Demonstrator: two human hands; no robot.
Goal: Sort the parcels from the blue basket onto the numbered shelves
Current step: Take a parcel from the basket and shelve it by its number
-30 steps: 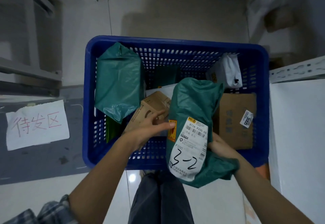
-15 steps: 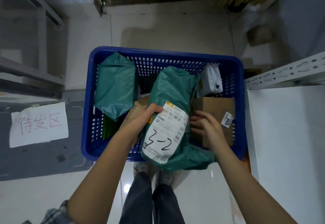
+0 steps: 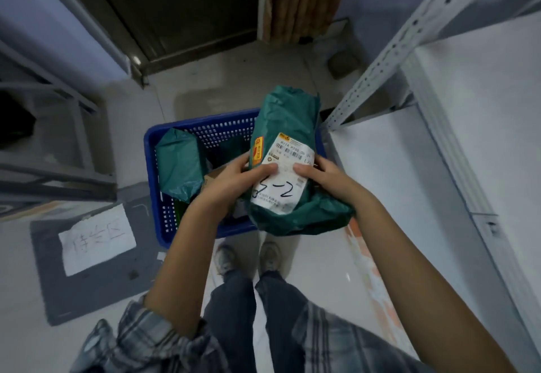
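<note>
**Parcel marked 3-2 lifted out, shelf still to be found**

A paper sign point(image 3: 98, 239) lies on the dark mat point(image 3: 87, 290) at the floor's left. The blue basket point(image 3: 153, 185) holds another green parcel point(image 3: 180, 164) against its left wall. The left hand point(image 3: 231, 181) grips the green parcel point(image 3: 288, 126) at its left edge, thumb on the white label point(image 3: 282, 194). The right hand point(image 3: 325, 176) clamps the right edge likewise. The parcel is held above the basket's right side, beside the white shelf point(image 3: 409, 182). The step looks like reading the label; next it needs carrying to the matching shelf.
</note>
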